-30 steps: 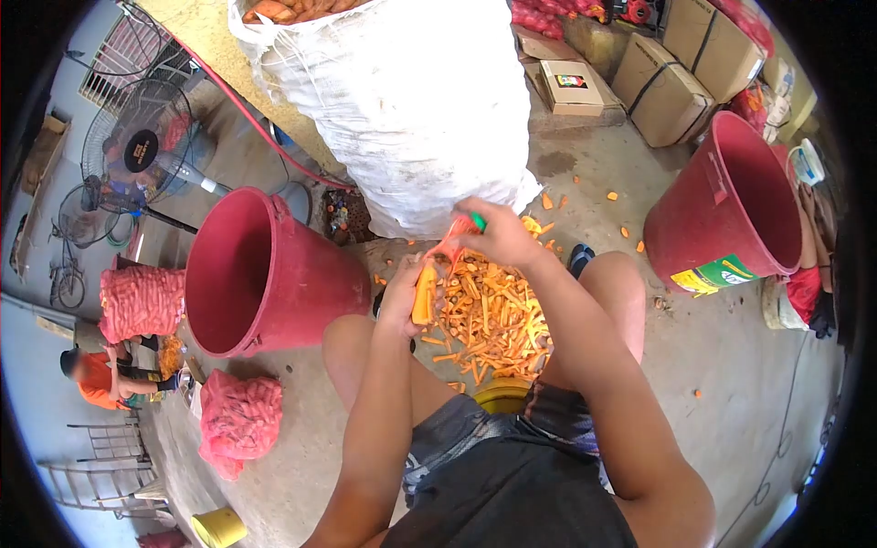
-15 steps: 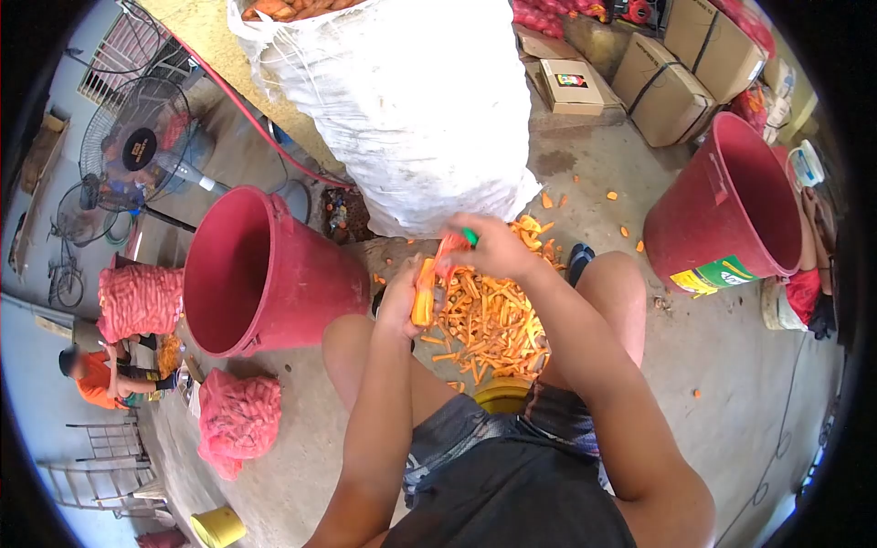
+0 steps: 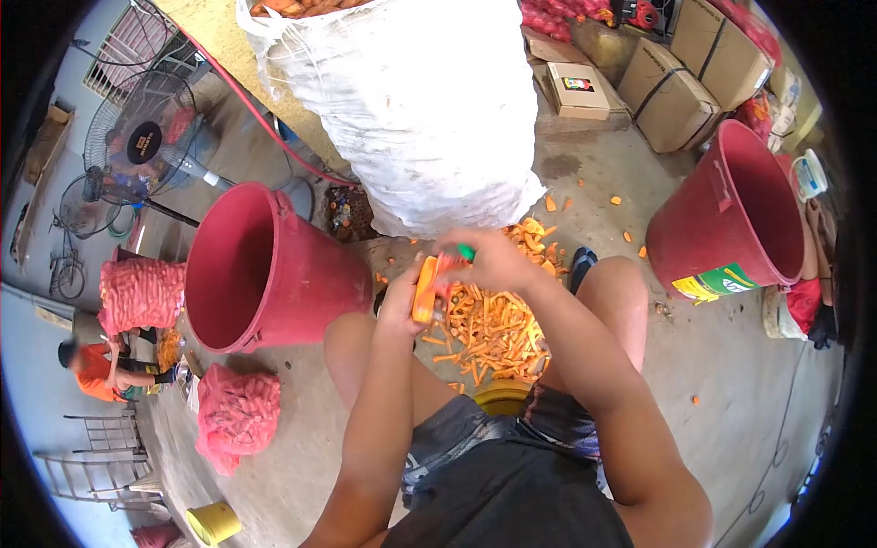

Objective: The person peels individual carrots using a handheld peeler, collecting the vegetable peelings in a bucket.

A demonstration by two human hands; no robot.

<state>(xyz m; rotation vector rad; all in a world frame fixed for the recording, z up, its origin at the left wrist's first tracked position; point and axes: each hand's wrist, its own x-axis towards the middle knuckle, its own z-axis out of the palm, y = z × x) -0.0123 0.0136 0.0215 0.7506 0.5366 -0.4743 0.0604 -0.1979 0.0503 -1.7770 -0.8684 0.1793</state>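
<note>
On the concrete floor (image 3: 311, 429), one white woven sack (image 3: 411, 119) stands ahead of the person. Two red plastic bins follow in size, a left bin (image 3: 315, 274) and a right bin (image 3: 690, 224). One heap of orange strips (image 3: 493, 324) spreads between the knees; two pink mesh sacks (image 3: 239, 411) are off to the left. Of two bare hands, the left hand (image 3: 397, 301) has its grip closed around one carrot-like vegetable (image 3: 425, 292) above the heap's left edge; the right hand's (image 3: 491, 260) blurred grip wraps one green-and-red tool (image 3: 467, 252) beside it.

Two red barrels (image 3: 320, 274), one big white sack (image 3: 425, 119)
</note>
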